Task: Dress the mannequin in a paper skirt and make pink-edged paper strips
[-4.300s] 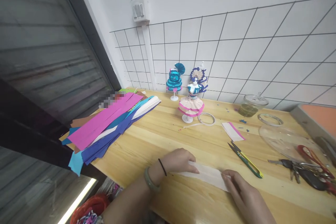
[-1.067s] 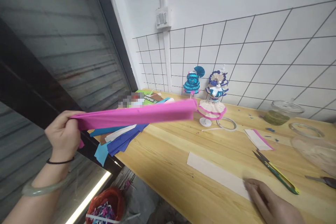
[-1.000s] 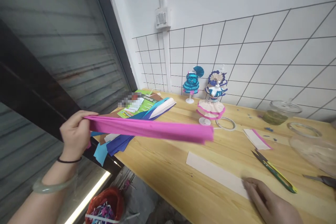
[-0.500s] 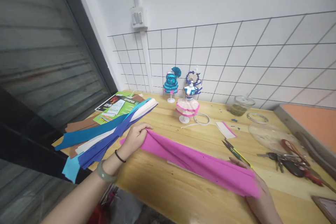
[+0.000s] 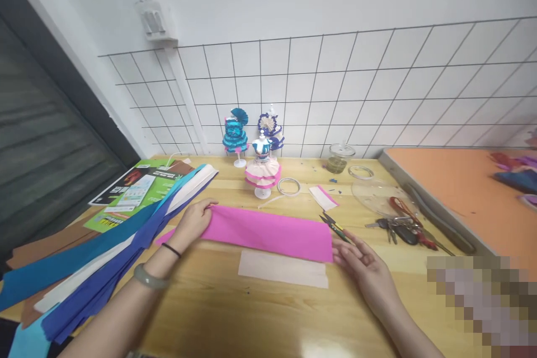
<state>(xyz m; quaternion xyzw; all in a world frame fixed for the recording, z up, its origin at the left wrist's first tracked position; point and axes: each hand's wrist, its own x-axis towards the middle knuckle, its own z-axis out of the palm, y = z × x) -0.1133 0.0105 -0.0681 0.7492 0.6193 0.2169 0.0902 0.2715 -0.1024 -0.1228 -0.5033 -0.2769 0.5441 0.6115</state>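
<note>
My left hand (image 5: pixel 195 222) is closed on the left part of a wide strip of pink crepe paper (image 5: pixel 272 233), a short tail of which sticks out behind the wrist. At the strip's right end is my right hand (image 5: pixel 361 263), its fingers apart and the tips at the paper's edge. A pale strip of paper (image 5: pixel 283 269) lies flat on the table just in front of the pink one. Thread snips (image 5: pixel 335 227) with a yellow and green handle lie beyond my right fingers, partly covered by them. A pale piece with a pink edge (image 5: pixel 323 198) lies farther back.
Three small dress forms in paper dresses, one with a pale skirt (image 5: pixel 263 172), stand near the wire grid. A tape roll (image 5: pixel 289 187), a lidded glass jar (image 5: pixel 337 159) and keys (image 5: pixel 405 234) lie around. Coloured paper strips (image 5: pixel 84 257) cover the left; an orange-topped surface (image 5: pixel 453 190) borders the right.
My left hand has brought the pink crepe paper from the pile at the left to the table's middle and laid it out. My right hand has left the pale strip for the pink paper's end.
</note>
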